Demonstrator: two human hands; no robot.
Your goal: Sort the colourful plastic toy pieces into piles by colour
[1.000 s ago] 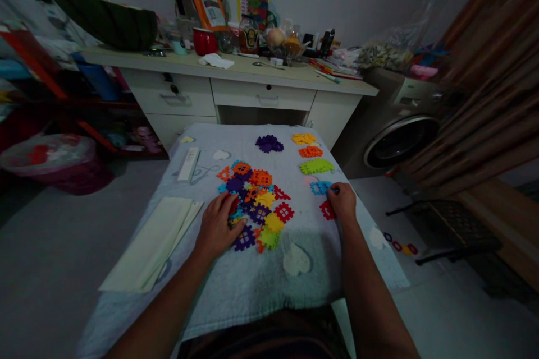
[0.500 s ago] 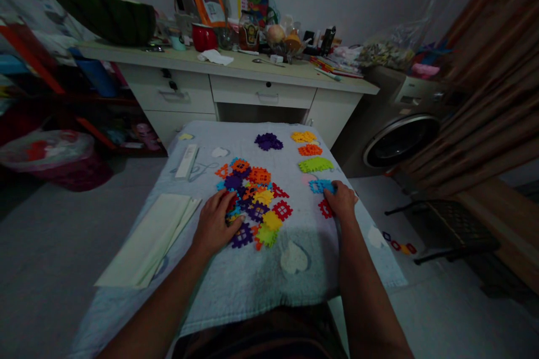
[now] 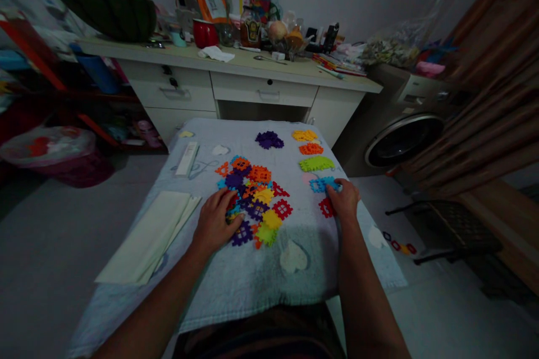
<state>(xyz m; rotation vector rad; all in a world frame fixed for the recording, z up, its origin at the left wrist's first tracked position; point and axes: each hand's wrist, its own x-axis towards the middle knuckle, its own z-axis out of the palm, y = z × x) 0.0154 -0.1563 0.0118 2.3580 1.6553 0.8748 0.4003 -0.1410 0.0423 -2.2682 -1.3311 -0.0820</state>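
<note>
My left hand (image 3: 217, 220) lies at the left edge of a mixed pile of toothed plastic building pieces (image 3: 255, 207), thumb spread from the curved fingers. A red piece (image 3: 231, 200) shows partly under its fingertips. My right hand (image 3: 345, 200) has its fingers bent onto a blue building piece (image 3: 332, 182) at the blue group; the fingertips are partly hidden. Red pieces (image 3: 325, 207) lie just below, partly covered by that hand. Above are groups of green pieces (image 3: 316, 164), orange pieces (image 3: 310, 148) and yellow pieces (image 3: 304, 135). Purple pieces (image 3: 269, 139) form another group at the back.
A pale cloth (image 3: 236, 286) covers the table. Folded paper (image 3: 145, 238) and a white box (image 3: 187, 159) lie on its left. Behind stands a desk (image 3: 177, 61) with a red mug (image 3: 205, 33). A washing machine (image 3: 404, 118) and a chair (image 3: 455, 227) are at the right.
The view has shifted slightly. My right hand has moved very little at the blue pieces, and my left hand stays at the pile.
</note>
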